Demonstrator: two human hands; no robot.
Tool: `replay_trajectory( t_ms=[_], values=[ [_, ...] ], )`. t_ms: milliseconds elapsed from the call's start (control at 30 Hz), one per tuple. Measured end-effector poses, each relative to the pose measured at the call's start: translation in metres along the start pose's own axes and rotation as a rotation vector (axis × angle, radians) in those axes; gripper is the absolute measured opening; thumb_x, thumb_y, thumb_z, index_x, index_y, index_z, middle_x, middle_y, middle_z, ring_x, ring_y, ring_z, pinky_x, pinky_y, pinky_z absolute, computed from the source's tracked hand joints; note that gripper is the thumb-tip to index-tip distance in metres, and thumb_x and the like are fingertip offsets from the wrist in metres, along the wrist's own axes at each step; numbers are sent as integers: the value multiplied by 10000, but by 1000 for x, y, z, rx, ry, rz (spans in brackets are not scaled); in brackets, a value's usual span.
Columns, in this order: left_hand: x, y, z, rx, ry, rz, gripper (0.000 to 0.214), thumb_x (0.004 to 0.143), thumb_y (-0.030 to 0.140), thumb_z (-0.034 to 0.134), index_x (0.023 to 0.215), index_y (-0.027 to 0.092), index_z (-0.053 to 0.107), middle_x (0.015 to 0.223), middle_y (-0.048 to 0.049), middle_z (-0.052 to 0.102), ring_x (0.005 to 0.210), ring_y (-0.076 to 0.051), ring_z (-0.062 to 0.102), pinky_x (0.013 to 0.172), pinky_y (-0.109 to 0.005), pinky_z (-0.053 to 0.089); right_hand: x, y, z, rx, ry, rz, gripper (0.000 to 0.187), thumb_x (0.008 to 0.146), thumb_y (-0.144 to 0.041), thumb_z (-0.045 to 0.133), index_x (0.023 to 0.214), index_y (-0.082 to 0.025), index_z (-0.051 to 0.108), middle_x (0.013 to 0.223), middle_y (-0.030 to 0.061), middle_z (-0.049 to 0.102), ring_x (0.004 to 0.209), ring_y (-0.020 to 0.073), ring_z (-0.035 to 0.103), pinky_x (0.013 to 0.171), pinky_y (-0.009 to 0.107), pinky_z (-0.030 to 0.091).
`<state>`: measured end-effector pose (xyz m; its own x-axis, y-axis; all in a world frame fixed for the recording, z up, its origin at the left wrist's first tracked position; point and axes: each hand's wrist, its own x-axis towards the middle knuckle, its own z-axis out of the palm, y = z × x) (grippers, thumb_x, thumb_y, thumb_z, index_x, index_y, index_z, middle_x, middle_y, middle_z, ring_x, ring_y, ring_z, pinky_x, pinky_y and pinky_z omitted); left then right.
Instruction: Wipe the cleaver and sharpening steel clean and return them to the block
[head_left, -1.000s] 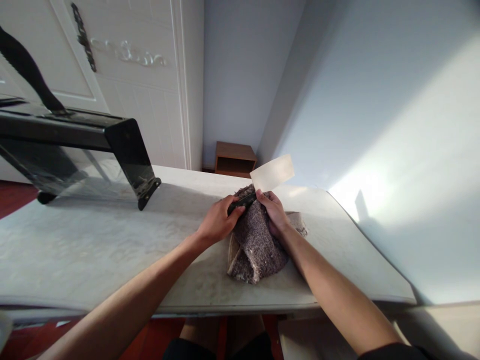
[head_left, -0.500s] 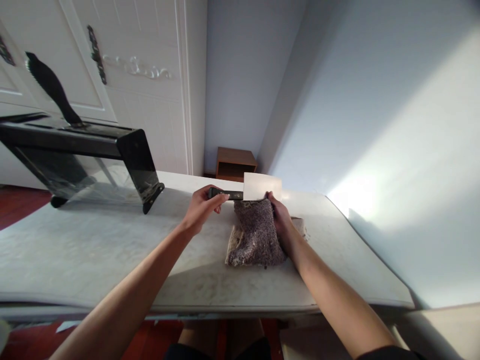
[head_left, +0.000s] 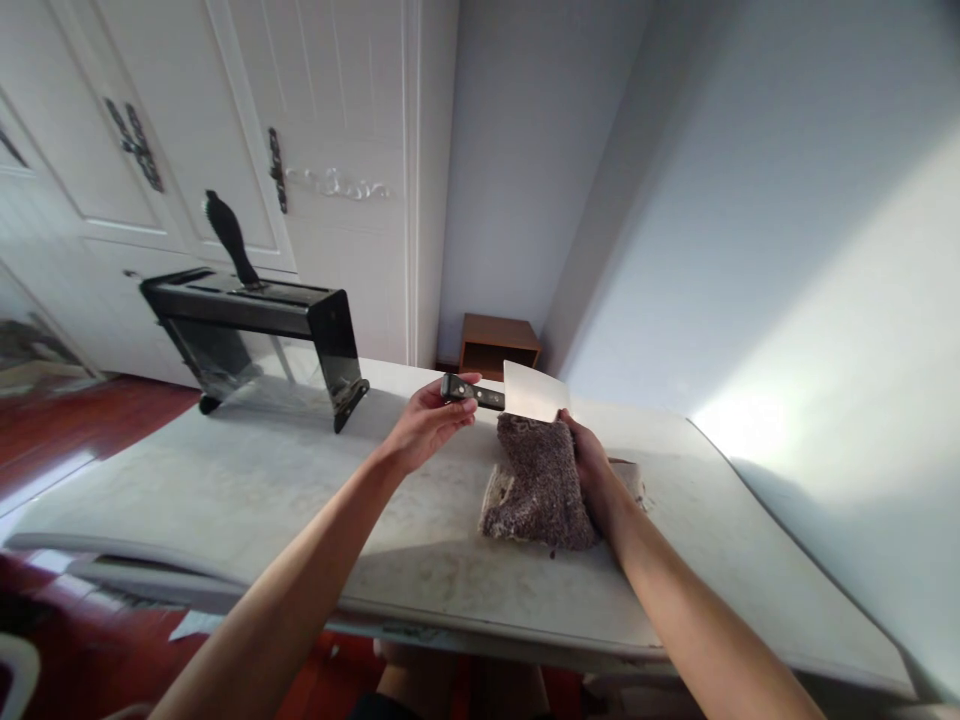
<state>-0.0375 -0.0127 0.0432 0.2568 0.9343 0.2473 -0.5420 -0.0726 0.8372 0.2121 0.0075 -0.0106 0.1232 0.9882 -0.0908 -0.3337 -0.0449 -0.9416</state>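
A knife (head_left: 536,391) is held up above the table (head_left: 420,560), near the middle of the view, its broad pale blade pointing right and its black handle (head_left: 484,396), dotted with small rivets, pointing left. The person's left hand (head_left: 431,422) pinches the end of that handle between thumb and fingers. The right hand (head_left: 589,455) is closed on the upper right edge of a cloth (head_left: 540,480), with its fingertips at the blade's lower right corner; whether they press on the metal or only on the fabric cannot be told. The cloth is purple-brown and shaggy, and hangs in folds just under the blade, its lower part reaching the pale, stained tabletop. Beige parts of cloth show to its left and beyond the right wrist. Farther left on the table, well apart from the hands, stands a black rack (head_left: 330,310) with a clear panel, and a black grip (head_left: 229,235) rises at a slant from its slotted top. Behind the rack is a white cabinet (head_left: 360,80) with dark metal pulls. A small brown wooden box (head_left: 499,328) with an open front sits beyond the table's far edge. Sunlight falls across the wall (head_left: 750,200) at right, and red flooring (head_left: 52,430) shows at left.
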Motion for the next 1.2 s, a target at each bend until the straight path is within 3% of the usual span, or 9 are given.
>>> replay_trajectory(
  t_ms=[100, 200, 400, 667, 833, 1000, 1200],
  values=[
    [0, -2, -1, 71, 27, 81, 494, 602, 319, 843, 1040, 144, 699, 716, 10, 581, 657, -86, 534, 675, -255, 444, -7, -7, 7, 87, -35, 331, 185, 754, -373, 650, 714, -193, 630, 611, 83, 685, 775, 286, 703, 713, 402, 571],
    [2, 0, -5, 186, 94, 197, 449, 628, 378, 828, 986, 143, 694, 819, -24, 641, 755, -116, 565, 727, -257, 434, -14, -14, 17, 159, -63, 457, 132, 800, -291, 607, 767, -174, 658, 643, 95, 706, 758, 274, 710, 711, 384, 571],
    [1, 3, -10, 186, 108, 309, 385, 681, 387, 798, 962, 163, 658, 1003, -96, 707, 1080, -229, 608, 971, -366, 411, -15, -11, 24, 149, -59, 455, 139, 809, -271, 620, 837, -154, 691, 713, 126, 732, 739, 273, 722, 707, 379, 580],
    [3, 4, 2, -62, 154, 297, 355, 678, 351, 819, 895, 150, 623, 939, -73, 709, 1017, -227, 659, 939, -392, 476, -6, -5, 19, 102, -26, 478, 263, 811, -322, 682, 997, -136, 698, 760, 104, 752, 750, 255, 729, 752, 340, 594],
    [6, 38, 13, -92, 254, 325, 419, 620, 363, 855, 871, 135, 610, 846, -47, 695, 979, -247, 680, 924, -416, 496, -15, -15, 26, 141, 33, 520, 309, 897, -305, 573, 1125, -118, 662, 783, 102, 758, 747, 247, 733, 778, 343, 595],
    [-5, 90, 22, -19, 206, 339, 429, 613, 371, 859, 857, 119, 612, 799, -40, 672, 902, -254, 703, 888, -411, 525, -21, -21, 29, 218, -21, 513, 360, 910, -264, 524, 1228, -131, 626, 877, 95, 764, 780, 251, 735, 811, 356, 589],
    [-29, 152, 32, 190, 198, 287, 453, 607, 395, 856, 859, 113, 605, 787, -37, 653, 783, -220, 713, 784, -361, 562, -17, -18, 25, 211, 1, 561, 406, 901, -255, 512, 1280, -141, 606, 924, 96, 763, 779, 254, 736, 820, 368, 587]
  ],
)
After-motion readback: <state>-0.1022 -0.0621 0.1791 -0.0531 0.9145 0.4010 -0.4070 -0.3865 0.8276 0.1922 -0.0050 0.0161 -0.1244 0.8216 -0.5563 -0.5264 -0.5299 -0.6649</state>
